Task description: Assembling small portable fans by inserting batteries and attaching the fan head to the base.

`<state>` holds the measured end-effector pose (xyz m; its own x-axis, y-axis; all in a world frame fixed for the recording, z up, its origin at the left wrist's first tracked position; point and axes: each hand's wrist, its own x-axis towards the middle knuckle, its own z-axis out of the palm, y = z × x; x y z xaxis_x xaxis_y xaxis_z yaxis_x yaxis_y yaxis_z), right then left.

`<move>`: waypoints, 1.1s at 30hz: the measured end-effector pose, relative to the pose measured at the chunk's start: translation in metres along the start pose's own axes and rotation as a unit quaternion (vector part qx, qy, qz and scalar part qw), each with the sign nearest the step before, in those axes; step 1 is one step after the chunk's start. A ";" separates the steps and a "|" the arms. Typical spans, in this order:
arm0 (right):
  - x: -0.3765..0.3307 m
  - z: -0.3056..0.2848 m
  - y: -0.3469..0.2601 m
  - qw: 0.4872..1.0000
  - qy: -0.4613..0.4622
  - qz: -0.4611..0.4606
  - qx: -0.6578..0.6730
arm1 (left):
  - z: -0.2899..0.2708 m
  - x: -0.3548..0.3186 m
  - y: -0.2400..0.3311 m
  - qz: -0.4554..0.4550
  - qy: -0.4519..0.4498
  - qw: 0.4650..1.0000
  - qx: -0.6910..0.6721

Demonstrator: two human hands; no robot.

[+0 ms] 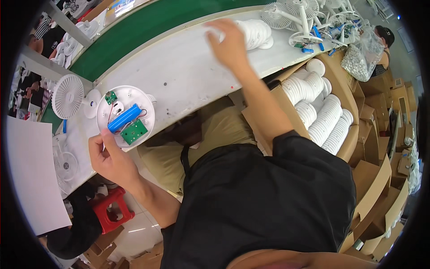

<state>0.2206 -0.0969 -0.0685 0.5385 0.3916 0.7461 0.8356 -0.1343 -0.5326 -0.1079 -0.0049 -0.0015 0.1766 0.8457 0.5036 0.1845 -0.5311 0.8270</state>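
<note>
A round white fan base (150, 115) lies open side up on the bench at the left. Inside it are a blue cylindrical battery (124, 118), a larger green circuit board (134, 132) and a small green board (110, 97), with thin wires. At the base's near rim, my left hand (114, 159) is closed, thumb and finger pinching the edge beside the battery's end. My right hand (227, 44) reaches far across the bench, next to a row of stacked white discs (255, 34). Motion blurs its fingers, and whether they hold a disc is unclear.
Assembled white fans (307, 20) crowd the bench's far right. A cardboard box (333, 74) of stacked white discs stands at my right, beside a clear bag of small parts (358, 60). Another white fan (68, 96) is at the left. A green belt (156, 29) runs behind the bench.
</note>
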 end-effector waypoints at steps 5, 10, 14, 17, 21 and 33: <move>0.026 -0.031 0.093 0.942 -0.077 -0.006 -0.327 | 0.005 -0.009 0.009 -0.016 0.012 1.000 -0.012; 0.025 -0.050 0.074 0.907 -0.205 -0.104 -0.353 | 0.006 -0.011 0.005 -0.045 0.029 0.998 -0.030; 0.025 -0.073 0.042 0.897 -0.296 0.006 -0.329 | 0.012 -0.013 0.008 -0.069 0.048 0.993 -0.084; 0.015 -0.085 0.015 0.871 -0.368 0.137 -0.296 | 0.016 -0.019 0.013 -0.090 0.067 0.986 -0.124; -0.011 -0.090 -0.032 0.950 -0.257 0.132 0.123 | 0.013 -0.033 0.010 -0.103 0.076 0.981 -0.143; -0.069 -0.032 -0.157 0.741 -0.169 0.224 0.610 | 0.025 -0.071 0.019 -0.112 0.086 0.985 -0.097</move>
<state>0.0558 -0.1319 -0.0232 0.5019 0.7897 0.3528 -0.2483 0.5223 -0.8158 -0.0928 -0.0761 -0.0274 -0.0174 0.9460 0.3238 0.0083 -0.3237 0.9461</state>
